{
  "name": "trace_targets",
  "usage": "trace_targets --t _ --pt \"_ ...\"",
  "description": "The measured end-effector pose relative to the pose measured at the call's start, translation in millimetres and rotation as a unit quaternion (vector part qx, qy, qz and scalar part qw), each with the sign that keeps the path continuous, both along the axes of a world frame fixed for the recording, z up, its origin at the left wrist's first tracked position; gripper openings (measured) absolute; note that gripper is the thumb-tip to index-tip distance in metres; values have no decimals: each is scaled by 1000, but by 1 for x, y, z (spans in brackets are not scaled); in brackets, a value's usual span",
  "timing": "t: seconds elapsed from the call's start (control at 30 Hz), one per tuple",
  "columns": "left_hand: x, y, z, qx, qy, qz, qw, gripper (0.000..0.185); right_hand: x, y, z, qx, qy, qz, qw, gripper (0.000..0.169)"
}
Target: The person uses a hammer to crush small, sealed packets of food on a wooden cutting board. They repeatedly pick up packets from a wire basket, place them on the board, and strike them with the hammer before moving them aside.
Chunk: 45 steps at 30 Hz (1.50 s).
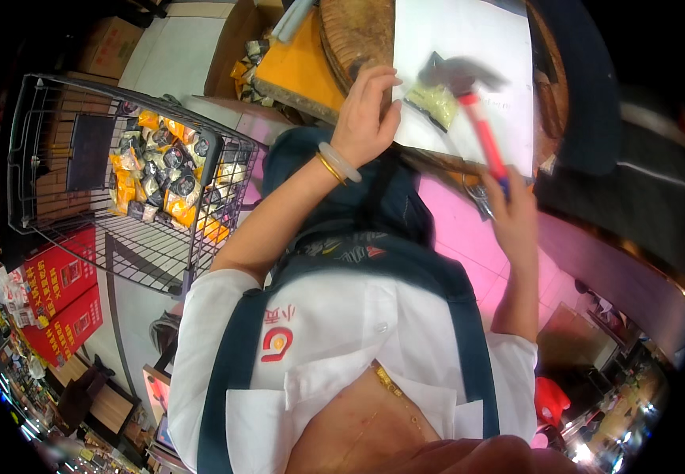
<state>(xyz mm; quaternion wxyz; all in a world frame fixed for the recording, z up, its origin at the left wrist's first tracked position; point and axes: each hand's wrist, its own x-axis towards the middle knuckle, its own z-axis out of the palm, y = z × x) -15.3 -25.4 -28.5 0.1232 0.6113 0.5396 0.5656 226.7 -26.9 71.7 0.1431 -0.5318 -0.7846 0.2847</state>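
Note:
My right hand (514,219) grips the blue end of a red-handled hammer (483,130). Its dark head is blurred and appears over a small packet (437,103) with pale green contents and a dark edge. Beneath the packet lies a white sheet (467,29), spread across a round wooden block (354,35). At the sheet's left edge, beside the packet, is my left hand (372,115). It holds nothing, its thumb apart from its bent fingers. Whether the hammer head touches the packet cannot be told.
To the left stands a black wire shopping cart (191,284) holding many orange and black packets (164,166). An open cardboard box (224,56) with more packets is behind a yellow-topped board (298,71). A dark counter (633,207) runs along the right.

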Motion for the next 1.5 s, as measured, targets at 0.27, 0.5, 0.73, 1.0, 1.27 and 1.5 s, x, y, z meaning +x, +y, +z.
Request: trace_targets --t 0.27,0.5,0.73,1.0,1.27,1.5 --pt "-2 -2 -1 -9 12 3 1000 30 -5 6 14 -26 93 -48 994 27" --pt "0 -2 -3 1 14 -3 1000 28 -2 18 0 13 17 -29 999 29" --pt "1 1 1 0 26 4 1000 28 -4 16 -7 22 9 -64 998 29" --pt "-8 50 30 -134 123 13 983 33 14 11 -16 -90 168 -172 966 29" --pt "18 112 38 -333 170 -89 923 41 27 29 -39 118 -9 -182 976 34" --pt "34 98 44 -291 212 -63 931 45 16 51 -43 140 -124 -180 966 29"
